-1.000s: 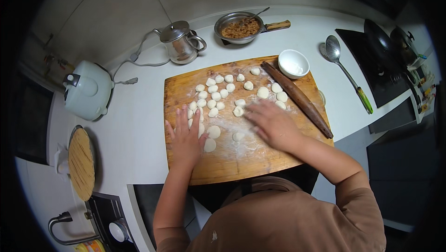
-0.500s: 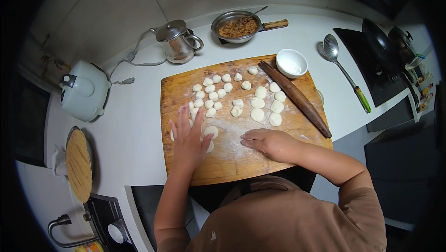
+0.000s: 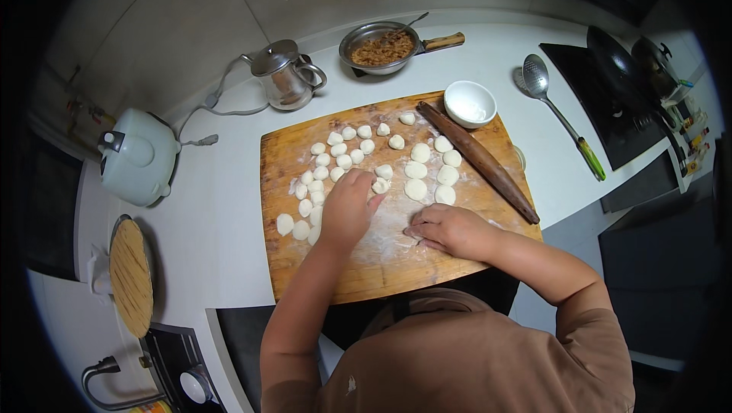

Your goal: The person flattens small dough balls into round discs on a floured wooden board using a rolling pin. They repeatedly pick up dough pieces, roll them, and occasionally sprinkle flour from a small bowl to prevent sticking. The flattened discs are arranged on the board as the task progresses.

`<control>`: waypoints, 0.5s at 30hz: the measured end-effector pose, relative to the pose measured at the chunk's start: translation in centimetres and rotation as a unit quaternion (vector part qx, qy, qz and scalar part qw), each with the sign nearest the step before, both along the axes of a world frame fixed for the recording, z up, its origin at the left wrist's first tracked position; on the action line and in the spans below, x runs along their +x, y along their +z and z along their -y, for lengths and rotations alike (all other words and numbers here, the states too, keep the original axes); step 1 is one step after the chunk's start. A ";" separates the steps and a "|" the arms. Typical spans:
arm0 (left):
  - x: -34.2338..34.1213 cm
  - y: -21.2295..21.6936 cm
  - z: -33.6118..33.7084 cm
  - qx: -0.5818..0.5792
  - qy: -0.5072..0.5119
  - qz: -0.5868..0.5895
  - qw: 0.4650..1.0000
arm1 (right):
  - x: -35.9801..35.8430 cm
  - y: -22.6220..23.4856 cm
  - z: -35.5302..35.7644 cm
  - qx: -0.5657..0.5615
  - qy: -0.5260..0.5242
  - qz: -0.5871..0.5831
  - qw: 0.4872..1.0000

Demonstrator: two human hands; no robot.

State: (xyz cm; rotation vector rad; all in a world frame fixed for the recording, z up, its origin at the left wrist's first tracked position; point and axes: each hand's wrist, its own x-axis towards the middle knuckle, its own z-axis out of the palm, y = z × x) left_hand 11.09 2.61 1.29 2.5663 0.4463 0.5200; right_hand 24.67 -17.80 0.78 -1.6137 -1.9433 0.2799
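Creamy white on the dough balls (image 3: 345, 161) and dough discs (image 3: 415, 190); honey brown with darker streaks and white smears across the cutting board (image 3: 366, 283). Dark reddish brown along the rolling pin (image 3: 480, 163) at three o'clock; plain white for the bowl (image 3: 469, 100) at two. Pale mint-grey on the rice cooker (image 3: 139, 161) at nine; tan with dark slanting stripes on the round mat (image 3: 130, 280) at eight.

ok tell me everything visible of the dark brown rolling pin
The dark brown, wooden-looking rolling pin looks like one smooth piece, thickest mid-length and tapering to both ends. It lies slantwise on the right part of the brown wooden board, its far end beside the round white bowl, its near end by the board's right edge. Neither the left hand nor the right hand touches it.
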 end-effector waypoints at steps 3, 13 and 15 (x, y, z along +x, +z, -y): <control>-0.7 0.0 0.1 0.023 -0.018 0.032 0.999 | -0.1 0.4 0.4 -0.043 -0.015 0.015 0.999; -2.8 0.4 1.8 -0.152 -0.027 -0.032 0.988 | -0.2 0.9 1.0 -0.031 -0.024 -0.016 0.999; -2.8 0.3 1.8 -0.150 -0.040 -0.036 0.987 | -0.2 1.2 1.3 -0.054 -0.050 -0.026 0.997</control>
